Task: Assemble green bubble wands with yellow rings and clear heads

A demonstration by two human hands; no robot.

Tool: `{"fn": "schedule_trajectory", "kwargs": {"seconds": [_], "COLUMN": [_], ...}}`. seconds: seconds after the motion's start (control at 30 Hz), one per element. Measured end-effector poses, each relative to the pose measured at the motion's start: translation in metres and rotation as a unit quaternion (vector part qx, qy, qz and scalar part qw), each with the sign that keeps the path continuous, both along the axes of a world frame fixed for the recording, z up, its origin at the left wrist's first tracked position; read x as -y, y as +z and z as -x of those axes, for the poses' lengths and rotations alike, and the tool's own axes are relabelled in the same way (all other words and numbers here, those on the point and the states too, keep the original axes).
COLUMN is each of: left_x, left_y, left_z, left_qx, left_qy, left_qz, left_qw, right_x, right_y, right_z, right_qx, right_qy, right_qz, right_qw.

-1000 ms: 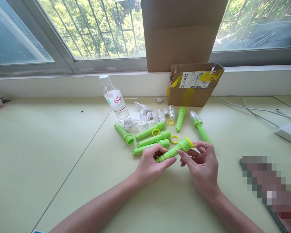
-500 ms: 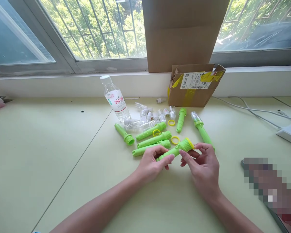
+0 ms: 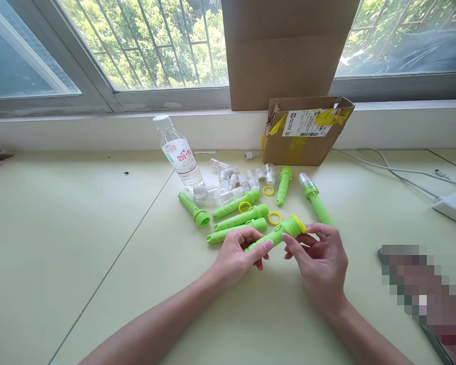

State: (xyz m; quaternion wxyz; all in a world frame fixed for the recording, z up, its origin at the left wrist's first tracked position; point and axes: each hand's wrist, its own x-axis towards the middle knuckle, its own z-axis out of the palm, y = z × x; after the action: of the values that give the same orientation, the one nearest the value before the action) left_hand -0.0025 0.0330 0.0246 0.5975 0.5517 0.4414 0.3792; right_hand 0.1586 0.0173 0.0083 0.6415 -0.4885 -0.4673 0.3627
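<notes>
My left hand is closed round the lower part of a green tube with a yellow ring at its threaded end. My right hand pinches that threaded end, fingertips at the yellow ring. Just beyond my left hand lie several more green tubes, with loose yellow rings beside them. A cluster of clear ribbed caps sits behind these tubes. Past my right hand lies a green tube with a clear cap on its end.
A water bottle stands behind the tubes on the left. An open cardboard box stands by the window wall. White cables and a power strip are at the right, with a pixelated flat object nearer me.
My right hand has shifted very slightly to the right. The view has moved a little; both hands keep their hold on the same green tube.
</notes>
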Motion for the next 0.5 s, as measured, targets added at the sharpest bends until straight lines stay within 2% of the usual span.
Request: {"fn": "schedule_trajectory", "kwargs": {"seconds": [0.3, 0.5], "left_x": [0.001, 0.000], "left_y": [0.000, 0.000], "left_z": [-0.004, -0.006], "left_qx": [-0.006, 0.008], "left_qy": [0.009, 0.012], "left_qz": [0.000, 0.023], "left_qw": [1.000, 1.000], "right_x": [-0.002, -0.003], "right_y": [-0.009, -0.011], "right_z": [-0.002, -0.006], "right_qx": [0.054, 0.062], "right_qy": [-0.038, -0.027], "right_qz": [-0.005, -0.036], "right_qw": [0.998, 0.997]}}
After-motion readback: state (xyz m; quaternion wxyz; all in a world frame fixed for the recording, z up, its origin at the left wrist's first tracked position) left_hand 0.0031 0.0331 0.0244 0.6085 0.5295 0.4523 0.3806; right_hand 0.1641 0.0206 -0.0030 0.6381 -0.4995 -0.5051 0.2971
